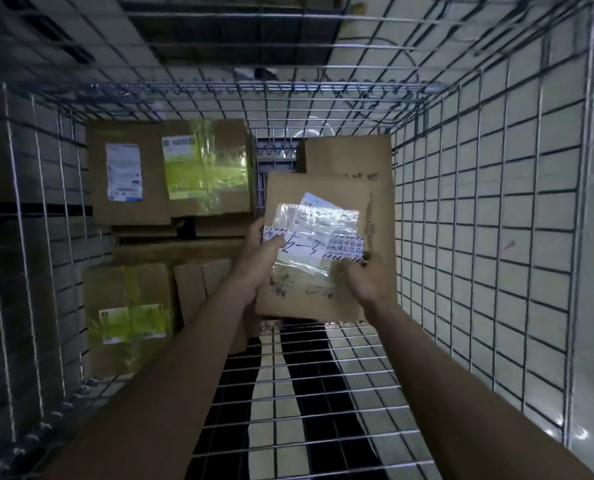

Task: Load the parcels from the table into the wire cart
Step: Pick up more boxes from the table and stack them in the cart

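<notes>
I look down into the wire cart (496, 237). Both my hands hold one brown cardboard parcel (326, 202) with a taped white label, low inside the cart at its right side. My left hand (257, 258) grips its left edge, thumb on top. My right hand (368, 282) grips its lower right part. Behind it stands another plain cardboard box (351, 154). On the left lie several parcels: one with a white label (126, 174), one with yellow-green tape (212, 168), and a nearer one with yellow tape (129, 313).
Wire mesh walls rise on all sides, the far rim (219, 88) crossing the top. The cart's wire floor (306, 393) shows bare below my forearms, with tiled floor beneath. A small box (202, 292) stands between the near left parcel and my left arm.
</notes>
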